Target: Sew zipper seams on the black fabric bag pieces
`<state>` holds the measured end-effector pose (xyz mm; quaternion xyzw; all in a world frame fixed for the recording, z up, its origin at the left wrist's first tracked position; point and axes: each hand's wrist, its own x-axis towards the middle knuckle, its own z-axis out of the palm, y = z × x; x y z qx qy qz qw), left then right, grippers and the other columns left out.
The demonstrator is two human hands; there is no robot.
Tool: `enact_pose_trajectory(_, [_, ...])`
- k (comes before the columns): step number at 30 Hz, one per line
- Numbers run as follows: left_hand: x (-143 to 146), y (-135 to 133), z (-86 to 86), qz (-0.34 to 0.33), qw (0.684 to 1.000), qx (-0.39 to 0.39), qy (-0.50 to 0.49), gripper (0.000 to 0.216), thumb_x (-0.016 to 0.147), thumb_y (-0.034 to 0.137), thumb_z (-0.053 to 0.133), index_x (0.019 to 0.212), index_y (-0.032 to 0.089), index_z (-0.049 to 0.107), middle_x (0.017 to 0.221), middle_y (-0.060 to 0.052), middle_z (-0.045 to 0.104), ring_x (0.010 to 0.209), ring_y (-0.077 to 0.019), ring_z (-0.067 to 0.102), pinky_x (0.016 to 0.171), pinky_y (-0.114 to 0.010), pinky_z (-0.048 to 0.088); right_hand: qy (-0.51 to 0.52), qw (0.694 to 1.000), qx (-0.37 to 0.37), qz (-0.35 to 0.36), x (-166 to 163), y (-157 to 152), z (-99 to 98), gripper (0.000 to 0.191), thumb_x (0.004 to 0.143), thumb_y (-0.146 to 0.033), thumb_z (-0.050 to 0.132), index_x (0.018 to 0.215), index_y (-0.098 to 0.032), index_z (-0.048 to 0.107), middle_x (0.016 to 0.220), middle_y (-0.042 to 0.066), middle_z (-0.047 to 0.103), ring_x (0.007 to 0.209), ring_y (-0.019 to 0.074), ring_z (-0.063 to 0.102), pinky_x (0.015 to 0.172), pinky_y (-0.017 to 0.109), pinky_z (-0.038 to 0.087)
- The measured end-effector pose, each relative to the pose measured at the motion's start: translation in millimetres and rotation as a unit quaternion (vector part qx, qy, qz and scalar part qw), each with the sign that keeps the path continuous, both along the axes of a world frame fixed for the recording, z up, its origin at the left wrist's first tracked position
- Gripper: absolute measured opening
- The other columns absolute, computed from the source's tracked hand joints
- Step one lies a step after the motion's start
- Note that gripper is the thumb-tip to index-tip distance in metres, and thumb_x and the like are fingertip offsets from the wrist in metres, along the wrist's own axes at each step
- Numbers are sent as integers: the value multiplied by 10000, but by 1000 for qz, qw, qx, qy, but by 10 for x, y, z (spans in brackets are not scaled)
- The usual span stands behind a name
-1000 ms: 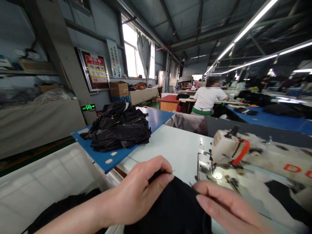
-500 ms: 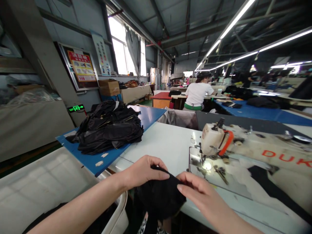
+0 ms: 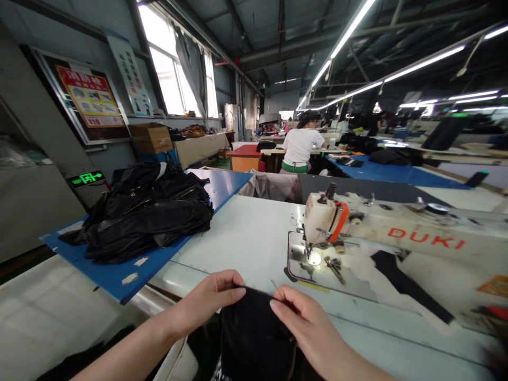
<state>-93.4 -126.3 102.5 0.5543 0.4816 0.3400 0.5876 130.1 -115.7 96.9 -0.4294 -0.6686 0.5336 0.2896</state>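
Observation:
A piece of black fabric hangs between my two hands at the front edge of the white sewing table. My left hand pinches its top edge at the left, thumb pressed against the fingers. At the right end of that edge, my right hand grips it in the same way. Loose thread ends stick up near both hands. The fabric's lower part drops below the table edge, and its full shape cannot be made out. Beyond my right hand stands a sewing machine with its lamp lit over the needle plate.
Black garments or bags are piled on a blue table at left. Small scissors-like metal snips lie by the machine, near a black strip. A person in a white top works farther back.
My view has turned right, so the surroundings shift left. My hands have spread the fabric's top edge more level, and thread ends now show beside both hands.

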Motion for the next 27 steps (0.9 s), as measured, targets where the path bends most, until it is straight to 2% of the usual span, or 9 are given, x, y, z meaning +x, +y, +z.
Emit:
enact_pose_trajectory(2, [-18,-26,53,12,999,25,39,243,831,405,571,819,165,539,692,32,537,643,-100,481,595,-196,367,36,999,-35,-12,-66,-59,-48,291,861,-392,508,664,-191,437,595,-57,339,591,107,325,530,231,262])
enact_pose_trajectory(5, [-52,87,396,-16,972,137,191,213,875,387,495,832,187,551,737,24,558,704,-124,514,637,-206,393,158,978,-127,-38,-269,-122,-82,304,822,-440,550,676,-186,472,596,-56,356,581,102,339,522,224,281])
enact_pose_trajectory(8, [10,419,801,-121,874,280,378,180,903,305,445,850,215,591,794,27,605,765,-133,552,719,-217,395,296,927,-208,-96,-488,-78,-123,297,750,-437,628,673,-179,501,612,-47,430,611,103,417,573,215,362])
enact_pose_trajectory(10, [151,730,888,-188,790,351,466,168,906,272,442,880,230,602,842,26,627,800,-139,572,739,-222,390,353,892,-243,-144,-550,28,-200,281,699,-414,675,686,-175,527,647,-32,504,647,112,486,613,220,413])
enact_pose_trajectory(12, [362,1061,747,-233,730,397,505,155,897,245,460,867,235,612,870,22,640,821,-148,585,735,-227,393,363,866,-278,-200,-509,173,-324,274,655,-385,713,706,-175,544,675,-18,558,655,121,534,615,228,450])
enact_pose_trajectory(14, [599,1358,423,-265,716,422,489,124,872,216,501,873,227,625,895,10,647,855,-158,591,776,-237,400,331,850,-317,-260,-371,321,-465,266,646,-356,727,706,-182,535,653,-18,576,608,119,556,586,236,476])
enact_pose_trajectory(19, [1059,1745,-410,-276,794,397,369,87,840,196,565,852,196,650,890,-11,660,875,-166,588,823,-240,400,226,860,-372,-266,173,537,-636,150,776,-288,619,751,-188,510,640,-1,618,557,119,618,576,249,506])
enact_pose_trajectory(22, [1167,1779,-585,-266,819,389,327,87,848,220,565,853,196,648,875,-12,650,851,-167,578,807,-245,402,157,887,-387,-198,441,588,-594,143,823,-313,561,843,-175,528,682,34,657,593,149,662,553,248,497])
enact_pose_trajectory(27, [1201,1785,-613,-255,827,391,315,82,848,228,567,858,196,642,857,-12,632,840,-170,568,781,-247,403,77,906,-386,-157,651,645,-535,187,819,-345,547,873,-167,538,645,47,670,574,161,667,497,221,466])
